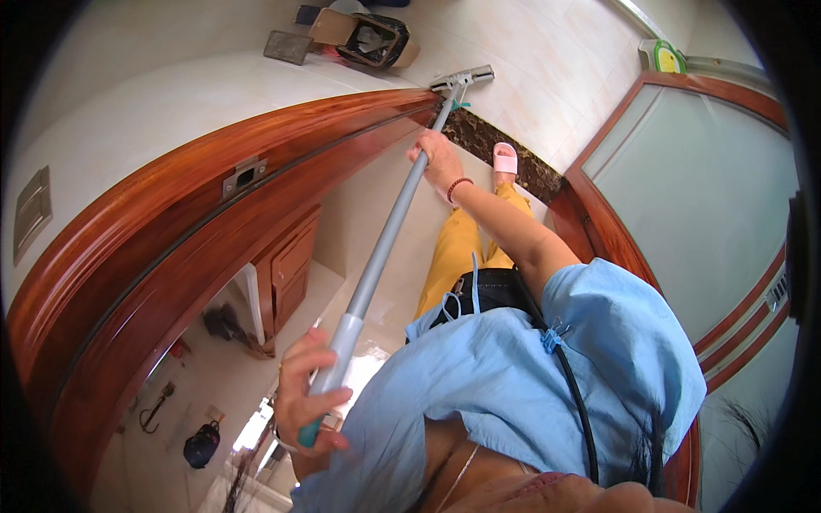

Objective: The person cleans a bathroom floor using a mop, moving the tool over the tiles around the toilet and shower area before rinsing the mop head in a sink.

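A long-handled mop (pixel 382 244) with a grey pole slants from the lower left up toward the middle top. My right hand (pixel 439 162) is wrapped round the pole partway down; a red beaded bracelet circles that wrist. My left hand (pixel 310 389) holds the thicker pale grip near the teal-tipped upper end, fingers curled loosely about it. The narrow silver mop head (pixel 463 79), with a teal piece beside it, rests by the foot of the wooden door frame. It lies at the edge of the dark marbled threshold (pixel 479 137).
The reddish wooden door frame (pixel 171 184) runs along the left. At right stands a frosted-glass door (pixel 693 197). A cardboard box with a black bag (pixel 375 41) sits beyond the doorway. My foot in a pink slipper (pixel 505 159) is beside the threshold. A wooden cabinet (pixel 291 274) stands at left.
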Demonstrator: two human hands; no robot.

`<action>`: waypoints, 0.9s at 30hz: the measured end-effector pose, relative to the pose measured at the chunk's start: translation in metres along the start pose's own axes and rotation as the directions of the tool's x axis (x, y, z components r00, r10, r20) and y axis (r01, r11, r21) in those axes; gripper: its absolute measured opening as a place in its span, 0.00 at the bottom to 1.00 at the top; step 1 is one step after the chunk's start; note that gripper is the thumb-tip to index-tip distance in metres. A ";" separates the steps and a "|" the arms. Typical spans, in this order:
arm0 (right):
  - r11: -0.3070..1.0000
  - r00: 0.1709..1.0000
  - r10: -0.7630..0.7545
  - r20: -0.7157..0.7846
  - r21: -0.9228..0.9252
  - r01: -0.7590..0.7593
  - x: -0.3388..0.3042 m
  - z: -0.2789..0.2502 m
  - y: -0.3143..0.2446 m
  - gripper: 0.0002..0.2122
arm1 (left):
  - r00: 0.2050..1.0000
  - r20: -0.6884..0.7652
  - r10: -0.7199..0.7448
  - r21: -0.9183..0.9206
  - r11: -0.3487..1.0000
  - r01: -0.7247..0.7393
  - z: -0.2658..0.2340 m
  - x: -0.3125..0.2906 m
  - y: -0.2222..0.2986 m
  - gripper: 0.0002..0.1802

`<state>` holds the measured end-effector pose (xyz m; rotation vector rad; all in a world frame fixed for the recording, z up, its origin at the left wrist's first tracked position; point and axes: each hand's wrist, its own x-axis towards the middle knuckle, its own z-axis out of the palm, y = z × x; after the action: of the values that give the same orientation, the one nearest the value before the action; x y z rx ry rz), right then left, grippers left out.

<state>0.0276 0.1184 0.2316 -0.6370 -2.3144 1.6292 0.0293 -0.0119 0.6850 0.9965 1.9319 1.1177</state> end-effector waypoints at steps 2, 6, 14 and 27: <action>0.998 0.997 -0.009 0.079 -0.056 0.014 -0.013 0.008 0.008 0.09 | 0.932 0.034 -0.362 -0.020 0.932 0.363 -0.008 -0.055 -0.010 0.28; 0.970 0.957 -0.071 0.281 -0.204 0.132 -0.046 0.030 0.024 0.10 | 0.542 0.115 -0.832 -0.246 0.505 0.827 0.009 -0.103 -0.001 0.41; 0.814 0.699 0.029 0.714 -0.423 0.398 -0.066 0.037 0.047 0.15 | 0.263 -0.082 -0.961 -0.154 0.273 0.950 0.104 -0.191 -0.079 0.22; 0.652 0.743 0.007 0.670 -0.566 0.504 0.006 0.032 0.093 0.06 | 0.280 -0.029 -0.960 -0.288 0.276 0.917 0.127 -0.146 -0.136 0.20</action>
<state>0.0282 0.1206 0.1330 0.2348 -3.3721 0.7619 0.1673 -0.1360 0.5379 -0.5220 1.9474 0.6220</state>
